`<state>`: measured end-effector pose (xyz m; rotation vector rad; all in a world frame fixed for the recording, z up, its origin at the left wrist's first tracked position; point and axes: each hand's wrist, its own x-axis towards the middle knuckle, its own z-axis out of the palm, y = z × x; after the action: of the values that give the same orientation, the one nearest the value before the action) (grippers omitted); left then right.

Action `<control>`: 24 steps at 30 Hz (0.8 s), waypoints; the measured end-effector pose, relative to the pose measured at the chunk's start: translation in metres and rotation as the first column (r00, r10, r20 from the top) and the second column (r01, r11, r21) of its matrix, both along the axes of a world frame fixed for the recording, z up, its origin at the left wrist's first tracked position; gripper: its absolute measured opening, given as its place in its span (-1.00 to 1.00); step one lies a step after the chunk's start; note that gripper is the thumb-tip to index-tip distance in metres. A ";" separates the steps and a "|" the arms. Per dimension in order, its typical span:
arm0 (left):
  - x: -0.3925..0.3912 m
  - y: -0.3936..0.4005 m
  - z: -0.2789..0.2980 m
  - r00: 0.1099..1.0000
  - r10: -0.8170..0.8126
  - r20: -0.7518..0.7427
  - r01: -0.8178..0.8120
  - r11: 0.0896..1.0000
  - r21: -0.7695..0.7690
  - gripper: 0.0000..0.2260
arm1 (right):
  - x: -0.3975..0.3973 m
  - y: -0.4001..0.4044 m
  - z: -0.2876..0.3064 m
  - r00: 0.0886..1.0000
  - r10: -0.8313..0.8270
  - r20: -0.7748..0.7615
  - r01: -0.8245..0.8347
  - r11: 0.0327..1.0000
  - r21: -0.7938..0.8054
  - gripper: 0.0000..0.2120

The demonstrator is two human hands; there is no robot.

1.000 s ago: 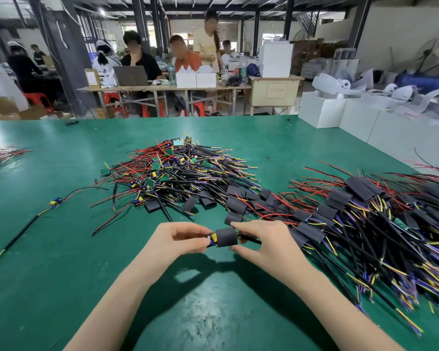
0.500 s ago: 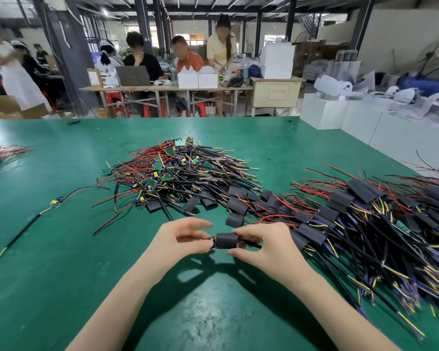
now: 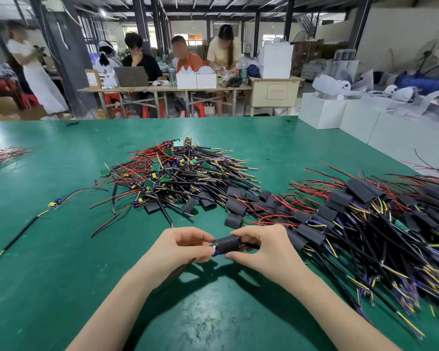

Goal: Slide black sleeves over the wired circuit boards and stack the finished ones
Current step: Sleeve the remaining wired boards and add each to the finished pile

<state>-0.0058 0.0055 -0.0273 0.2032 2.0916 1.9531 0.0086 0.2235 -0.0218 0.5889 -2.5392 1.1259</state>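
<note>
Head view: both hands' fingers (image 3: 235, 233) pinch black sleeve (image 3: 228, 244).

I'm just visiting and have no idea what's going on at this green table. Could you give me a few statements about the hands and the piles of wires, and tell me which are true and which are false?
1. Both hands hold one black sleeve between them. True: the left hand pinches the board end, the right hand pinches the sleeve.
2. The sleeved pieces are piled on the person's left. False: they lie on the right.
3. The pile of bare green circuit boards lies in the middle of the table, beyond the hands. True.
4. The table is red. False: it is green.
5. One wired board lies alone, left of the piles. True.
</note>
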 end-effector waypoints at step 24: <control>0.004 -0.001 0.006 0.977 0.003 -0.211 -0.024 0.995 -0.097 -0.90 | -0.001 -0.002 -0.001 0.967 0.058 0.248 -0.004 0.977 -0.212 -0.77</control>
<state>-0.0020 0.0048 -0.0211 0.3932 2.3209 1.9026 0.0075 0.2212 -0.0226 0.4574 -2.5754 1.5467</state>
